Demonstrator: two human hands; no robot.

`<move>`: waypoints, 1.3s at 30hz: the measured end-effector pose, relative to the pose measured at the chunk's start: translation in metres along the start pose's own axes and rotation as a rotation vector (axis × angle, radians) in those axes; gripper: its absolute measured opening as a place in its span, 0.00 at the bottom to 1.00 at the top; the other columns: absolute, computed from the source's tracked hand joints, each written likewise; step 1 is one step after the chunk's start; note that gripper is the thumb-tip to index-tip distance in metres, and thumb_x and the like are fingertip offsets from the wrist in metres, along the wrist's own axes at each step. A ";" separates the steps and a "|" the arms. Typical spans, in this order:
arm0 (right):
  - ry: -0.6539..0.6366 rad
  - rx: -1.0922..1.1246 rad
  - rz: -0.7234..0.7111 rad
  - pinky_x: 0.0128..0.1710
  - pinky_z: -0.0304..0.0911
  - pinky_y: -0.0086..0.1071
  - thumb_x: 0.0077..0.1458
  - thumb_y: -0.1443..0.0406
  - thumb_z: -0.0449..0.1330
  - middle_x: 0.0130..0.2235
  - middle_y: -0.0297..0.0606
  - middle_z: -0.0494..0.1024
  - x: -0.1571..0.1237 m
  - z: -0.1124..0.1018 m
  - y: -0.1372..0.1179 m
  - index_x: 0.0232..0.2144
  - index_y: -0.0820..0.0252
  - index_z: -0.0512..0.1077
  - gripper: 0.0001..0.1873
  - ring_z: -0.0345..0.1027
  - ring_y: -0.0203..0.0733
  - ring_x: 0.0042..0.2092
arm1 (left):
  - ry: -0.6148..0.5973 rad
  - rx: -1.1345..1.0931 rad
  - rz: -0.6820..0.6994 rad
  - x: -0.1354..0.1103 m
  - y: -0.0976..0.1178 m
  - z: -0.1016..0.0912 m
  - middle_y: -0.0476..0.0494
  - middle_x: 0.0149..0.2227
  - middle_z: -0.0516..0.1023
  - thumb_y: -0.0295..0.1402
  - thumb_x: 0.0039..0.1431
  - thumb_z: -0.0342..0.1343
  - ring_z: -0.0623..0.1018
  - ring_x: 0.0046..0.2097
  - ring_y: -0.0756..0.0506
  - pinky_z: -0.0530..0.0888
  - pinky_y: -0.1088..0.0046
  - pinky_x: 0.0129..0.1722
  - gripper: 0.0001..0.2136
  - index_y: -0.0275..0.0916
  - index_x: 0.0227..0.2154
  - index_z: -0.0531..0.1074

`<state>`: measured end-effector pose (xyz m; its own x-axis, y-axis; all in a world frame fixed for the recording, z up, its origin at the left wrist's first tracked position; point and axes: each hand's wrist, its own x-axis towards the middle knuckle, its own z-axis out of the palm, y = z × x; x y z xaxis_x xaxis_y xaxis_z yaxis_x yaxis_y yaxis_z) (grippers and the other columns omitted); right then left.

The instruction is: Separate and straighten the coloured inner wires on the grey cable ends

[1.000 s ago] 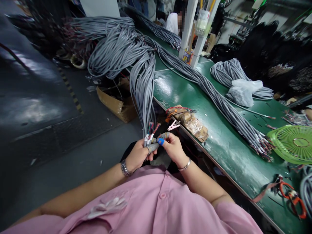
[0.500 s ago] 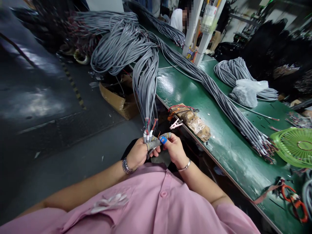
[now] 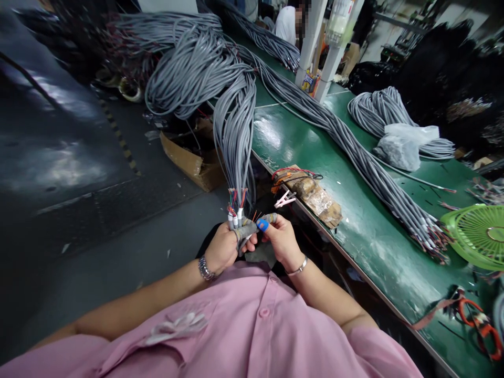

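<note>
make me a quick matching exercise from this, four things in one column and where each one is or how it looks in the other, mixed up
1. left hand
2. right hand
3. cardboard box
4. plastic bag

A. low down, beside the green table
B. has a blue cover on its thumb
C. against the coiled cables on the tabletop
D. gripping grey cables with white bands near their ends

Right pairs: 1-D, 2-B, 3-A, 4-C
</note>
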<state>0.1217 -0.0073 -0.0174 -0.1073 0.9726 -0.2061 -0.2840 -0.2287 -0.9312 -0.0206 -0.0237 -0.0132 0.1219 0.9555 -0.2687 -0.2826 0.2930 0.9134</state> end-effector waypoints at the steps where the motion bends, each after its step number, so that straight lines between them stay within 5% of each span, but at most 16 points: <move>1: 0.001 0.001 -0.005 0.21 0.60 0.25 0.41 0.58 0.69 0.23 0.29 0.71 0.000 0.000 0.000 0.27 0.61 0.72 0.15 0.58 0.28 0.21 | 0.006 -0.007 0.002 0.000 0.000 0.000 0.47 0.19 0.74 0.34 0.51 0.59 0.71 0.18 0.52 0.62 0.80 0.16 0.09 0.34 0.21 0.70; 39: 0.031 0.009 -0.010 0.22 0.61 0.26 0.40 0.57 0.69 0.22 0.28 0.69 -0.010 0.006 -0.002 0.27 0.60 0.71 0.16 0.59 0.29 0.22 | 0.096 -0.024 0.066 -0.001 0.000 0.003 0.49 0.17 0.71 0.35 0.50 0.57 0.67 0.16 0.53 0.61 0.78 0.15 0.10 0.36 0.19 0.68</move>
<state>0.1177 -0.0170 -0.0114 -0.0748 0.9756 -0.2065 -0.2935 -0.2194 -0.9304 -0.0178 -0.0250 -0.0122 0.0111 0.9713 -0.2376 -0.3094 0.2293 0.9229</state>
